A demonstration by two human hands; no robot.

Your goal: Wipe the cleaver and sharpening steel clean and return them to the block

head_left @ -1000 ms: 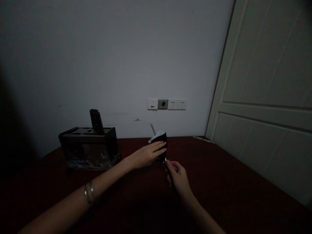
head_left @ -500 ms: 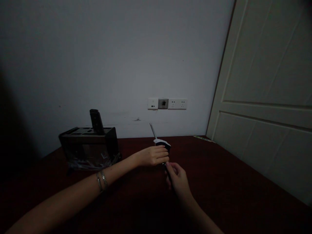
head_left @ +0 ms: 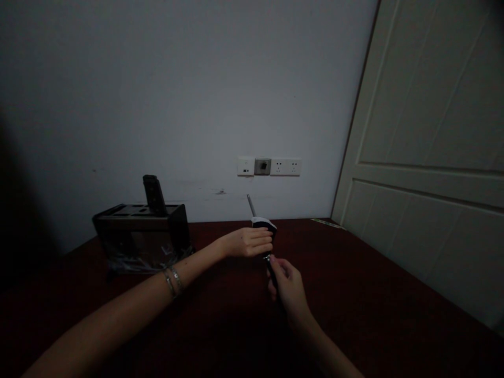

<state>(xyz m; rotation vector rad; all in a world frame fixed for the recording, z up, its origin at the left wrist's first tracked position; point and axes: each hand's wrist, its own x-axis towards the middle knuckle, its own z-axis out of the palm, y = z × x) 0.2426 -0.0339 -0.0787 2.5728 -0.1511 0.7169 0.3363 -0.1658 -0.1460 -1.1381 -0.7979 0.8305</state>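
My right hand (head_left: pixel 289 289) is wrapped round the black handle of a sharpening steel (head_left: pixel 251 205), whose thin grey metal rod slants up and away to the left. A bit of bright metal shows where the handle meets the rod. My left hand (head_left: pixel 249 243) is closed over a black cloth with a white edge (head_left: pixel 264 224) folded round the rod. The rod's tip sticks out beyond the cloth, and its middle is hidden by cloth and fingers. Both hands are close together, held above the table.
A dark knife block (head_left: pixel 136 223) with a clear front stands at the left on the dark red table (head_left: pixel 334 294). One black handle (head_left: pixel 154 194) sticks up from it. Sockets (head_left: pixel 285 167) line the pale wall behind. A panelled door (head_left: pixel 425 220) borders the right side.
My left hand and the cloth have moved slightly up, away from me. The steel's tip sits a little higher and further right, and more of the handle's metal end shows.
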